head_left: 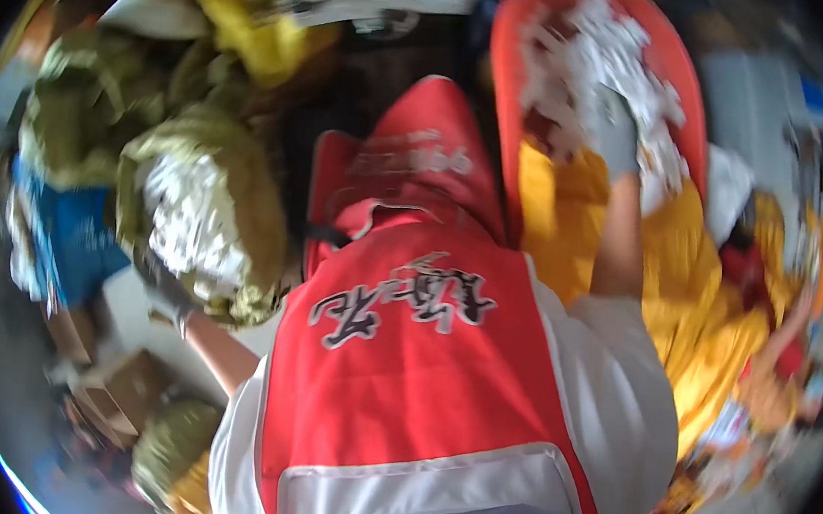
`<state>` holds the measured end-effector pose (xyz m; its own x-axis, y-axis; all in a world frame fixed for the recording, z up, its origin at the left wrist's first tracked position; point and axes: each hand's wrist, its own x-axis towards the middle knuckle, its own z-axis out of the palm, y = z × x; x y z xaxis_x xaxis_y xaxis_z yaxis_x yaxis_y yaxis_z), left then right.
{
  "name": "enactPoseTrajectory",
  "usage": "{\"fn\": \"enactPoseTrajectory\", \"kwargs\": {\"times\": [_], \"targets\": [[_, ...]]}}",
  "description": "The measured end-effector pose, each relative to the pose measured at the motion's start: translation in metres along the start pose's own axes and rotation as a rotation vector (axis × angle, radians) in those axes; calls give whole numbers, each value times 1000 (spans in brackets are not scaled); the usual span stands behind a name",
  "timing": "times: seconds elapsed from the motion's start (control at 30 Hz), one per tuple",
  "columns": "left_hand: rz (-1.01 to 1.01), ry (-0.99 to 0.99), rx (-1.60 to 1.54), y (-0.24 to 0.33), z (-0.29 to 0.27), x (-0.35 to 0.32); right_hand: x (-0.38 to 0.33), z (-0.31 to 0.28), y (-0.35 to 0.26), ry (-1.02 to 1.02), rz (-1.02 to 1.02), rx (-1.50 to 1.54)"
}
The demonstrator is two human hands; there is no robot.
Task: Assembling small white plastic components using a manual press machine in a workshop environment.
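Right now I see the right hand (618,133) over white scraps (626,46) inside the red tub (507,99), nearer the right rim, with more room leftward; yellow cloth (671,250) drapes the near end. The left hand (165,294) is beside the green sack's (257,209) lower edge, grey floor (132,316) around it. Blur hides both hands' fingers; I cannot tell their opening or hold.

We're in a cluttered workroom, judging by olive sacks (263,220) (one packed with white material (185,213)), a red tub (502,84), a cardboard box (124,389) and a red apron (409,394).
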<state>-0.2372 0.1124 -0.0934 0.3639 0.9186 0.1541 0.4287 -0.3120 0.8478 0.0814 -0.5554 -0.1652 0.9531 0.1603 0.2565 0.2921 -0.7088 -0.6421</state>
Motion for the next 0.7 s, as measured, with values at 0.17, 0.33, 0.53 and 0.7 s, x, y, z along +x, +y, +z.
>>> {"fn": "enactPoseTrajectory", "kwargs": {"times": [0.17, 0.33, 0.53, 0.7], "targets": [[341, -151, 114, 25, 41, -4, -44, 23, 65, -290, 311, -205], [600, -342, 392, 91, 93, -39, -26, 76, 42, -506, 312, -563], [827, -445, 475, 124, 106, -63, -19, 122, 70, -414, 384, -747], [598, -454, 448, 96, 94, -56, -15, 91, 37, -277, 225, -662]]}}
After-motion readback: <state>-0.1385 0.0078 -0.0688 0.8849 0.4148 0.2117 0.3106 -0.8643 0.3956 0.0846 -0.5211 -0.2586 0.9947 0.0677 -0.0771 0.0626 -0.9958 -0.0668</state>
